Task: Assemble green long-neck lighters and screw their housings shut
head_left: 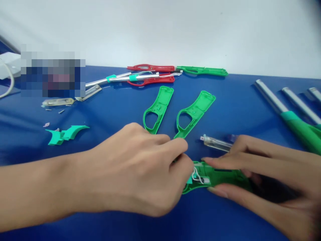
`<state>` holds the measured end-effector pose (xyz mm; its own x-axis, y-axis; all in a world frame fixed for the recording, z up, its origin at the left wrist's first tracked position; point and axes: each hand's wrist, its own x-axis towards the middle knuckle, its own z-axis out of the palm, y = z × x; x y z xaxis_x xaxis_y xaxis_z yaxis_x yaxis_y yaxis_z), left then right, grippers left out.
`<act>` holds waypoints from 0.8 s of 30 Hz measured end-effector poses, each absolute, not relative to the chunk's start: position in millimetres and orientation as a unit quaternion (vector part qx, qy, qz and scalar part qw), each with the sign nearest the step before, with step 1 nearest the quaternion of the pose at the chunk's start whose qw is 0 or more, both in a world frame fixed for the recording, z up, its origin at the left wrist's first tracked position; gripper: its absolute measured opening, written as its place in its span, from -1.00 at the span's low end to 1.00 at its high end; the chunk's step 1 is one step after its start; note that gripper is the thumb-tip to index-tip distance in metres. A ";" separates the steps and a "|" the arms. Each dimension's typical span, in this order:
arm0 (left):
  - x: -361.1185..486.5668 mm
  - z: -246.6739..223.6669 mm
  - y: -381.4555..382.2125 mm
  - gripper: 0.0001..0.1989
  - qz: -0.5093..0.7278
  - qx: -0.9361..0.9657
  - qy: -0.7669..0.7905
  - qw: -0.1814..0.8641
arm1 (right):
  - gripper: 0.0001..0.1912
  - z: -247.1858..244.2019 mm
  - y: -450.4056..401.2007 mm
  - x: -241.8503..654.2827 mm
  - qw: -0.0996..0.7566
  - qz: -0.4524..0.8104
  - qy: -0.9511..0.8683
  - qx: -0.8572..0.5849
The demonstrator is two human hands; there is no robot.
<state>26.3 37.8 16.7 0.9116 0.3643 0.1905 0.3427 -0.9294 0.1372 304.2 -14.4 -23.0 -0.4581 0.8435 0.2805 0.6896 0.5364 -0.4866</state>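
Observation:
In front of me lies a green lighter casing half [220,177], open side up. It holds white wires [197,174] and a small metal end near a teal piece. My right hand [271,180] pinches the casing between thumb and fingers at its edges. My left hand [150,170] is closed over the casing's left end; its fingertips and whatever they grip are hidden. A clear fuel tank [217,143] rests just beyond the casing, close to the right hand's knuckles. Farther back are two more green casing halves [160,107] [197,112], each with a finger loop.
Teal triggers [66,134] and clear tanks [59,102] are at left. Metal tubes with wires [120,78] lie among red casing halves [155,68] and a green one [205,71] by the white wall. Green lighters with metal tubes [272,96] lie at right.

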 end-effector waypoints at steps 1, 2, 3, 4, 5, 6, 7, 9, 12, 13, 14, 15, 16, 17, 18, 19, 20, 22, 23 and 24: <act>26.3 16.5 37.1 -0.51 0.108 0.976 0.181 0.051 | -0.74 -24.6 -15.5 304.4 0.249 0.163 -0.836 -0.461; 26.4 16.1 36.3 -0.51 0.110 0.976 0.181 0.054 | -0.74 -26.1 -16.8 304.9 0.250 0.171 -0.831 -0.467; 26.6 15.6 35.5 -0.51 0.111 0.975 0.182 0.057 | -0.73 -27.1 -18.0 305.3 0.254 0.175 -0.825 -0.473; 26.9 15.1 34.8 -0.52 0.112 0.975 0.183 0.058 | -0.72 -27.9 -18.9 305.6 0.258 0.178 -0.822 -0.476; 27.2 14.7 34.2 -0.53 0.112 0.974 0.186 0.057 | -0.72 -28.2 -19.6 305.6 0.257 0.182 -0.821 -0.476; 27.6 14.4 33.7 -0.54 0.110 0.974 0.188 0.058 | -0.72 -28.4 -19.8 305.2 0.256 0.187 -0.822 -0.473; 27.8 14.4 33.4 -0.56 0.109 0.974 0.189 0.058 | -0.72 -28.4 -19.9 304.4 0.256 0.189 -0.824 -0.469; 28.0 15.2 32.9 -0.58 0.105 0.973 0.196 0.056 | -0.71 -29.0 -20.0 301.9 0.262 0.186 -0.826 -0.463; 27.3 16.2 31.6 -0.58 0.102 0.970 0.214 0.061 | -0.64 -31.5 -21.4 298.9 0.280 0.161 -0.827 -0.460; 26.7 15.9 30.6 -0.58 0.102 0.968 0.221 0.063 | -0.62 -32.5 -22.2 298.6 0.282 0.151 -0.828 -0.460; 26.0 15.1 29.1 -0.58 0.101 0.966 0.227 0.066 | -0.61 -33.6 -23.0 298.8 0.283 0.143 -0.829 -0.460; 25.0 13.7 27.2 -0.59 0.102 0.965 0.234 0.066 | -0.61 -34.4 -23.9 299.2 0.284 0.134 -0.830 -0.460; 23.7 11.8 24.7 -0.61 0.108 0.962 0.241 0.064 | -0.60 -35.1 -24.7 299.9 0.285 0.126 -0.830 -0.461; 22.3 9.6 21.7 -0.64 0.118 0.960 0.247 0.057 | -0.60 -35.6 -25.6 300.6 0.286 0.119 -0.830 -0.463; 20.7 7.2 18.4 -0.67 0.131 0.957 0.253 0.048 | -0.60 -35.9 -26.6 301.4 0.286 0.113 -0.830 -0.465; 19.1 4.9 14.8 -0.71 0.147 0.954 0.260 0.039 | -0.60 -36.0 -27.5 302.2 0.284 0.108 -0.831 -0.466; 17.6 2.9 11.3 -0.72 0.160 0.950 0.267 0.032 | -0.60 -36.2 -28.4 303.1 0.280 0.103 -0.832 -0.468; 15.5 0.2 5.2 -0.70 0.171 0.946 0.276 0.020 | -0.60 -37.1 -30.0 305.4 0.258 0.098 -0.837 -0.472; 14.8 -0.4 3.0 -0.70 0.169 0.945 0.278 0.015 | -0.59 -38.0 -30.6 306.9 0.246 0.094 -0.843 -0.469; 14.5 -0.7 1.6 -0.72 0.168 0.946 0.277 0.008 | -0.58 -39.4 -31.0 308.8 0.235 0.089 -0.851 -0.461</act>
